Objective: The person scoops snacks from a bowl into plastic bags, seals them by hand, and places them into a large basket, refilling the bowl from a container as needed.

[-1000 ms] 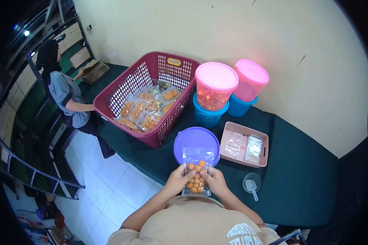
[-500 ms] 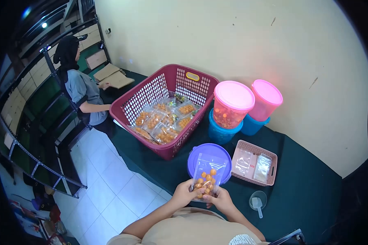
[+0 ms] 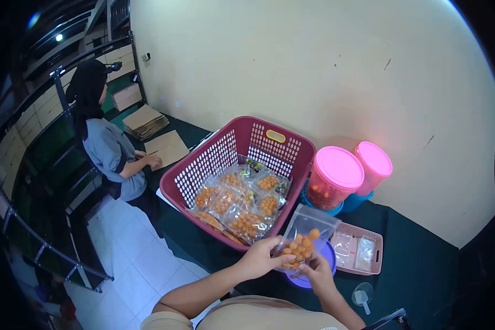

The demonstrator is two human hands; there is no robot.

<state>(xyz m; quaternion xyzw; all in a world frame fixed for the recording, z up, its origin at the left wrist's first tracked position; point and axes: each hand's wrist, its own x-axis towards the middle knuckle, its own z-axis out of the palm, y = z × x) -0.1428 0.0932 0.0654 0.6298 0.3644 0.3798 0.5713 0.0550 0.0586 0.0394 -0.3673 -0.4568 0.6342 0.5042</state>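
Observation:
A clear plastic bag (image 3: pixel 304 235) with several orange snack balls in its lower half is held up in both my hands. My left hand (image 3: pixel 263 257) grips its left edge, and my right hand (image 3: pixel 315 270) pinches its lower right corner. The bag hangs tilted over a purple round lid (image 3: pixel 322 263), just right of a maroon laundry basket (image 3: pixel 209 165) that holds several filled snack bags (image 3: pixel 237 203).
Two pink-lidded tubs (image 3: pixel 335 176) stand on blue ones by the wall. A small pink tray (image 3: pixel 375 250) holds empty bags, with a clear scoop (image 3: pixel 362 296) in front. At the table's left end a seated person (image 3: pixel 107 146) handles brown cardboard sheets (image 3: pixel 147 122).
My view has tilted up and shifted left. The bag has moved up and right in my hands, towards the basket's corner. The seated person has reached out to the cardboard.

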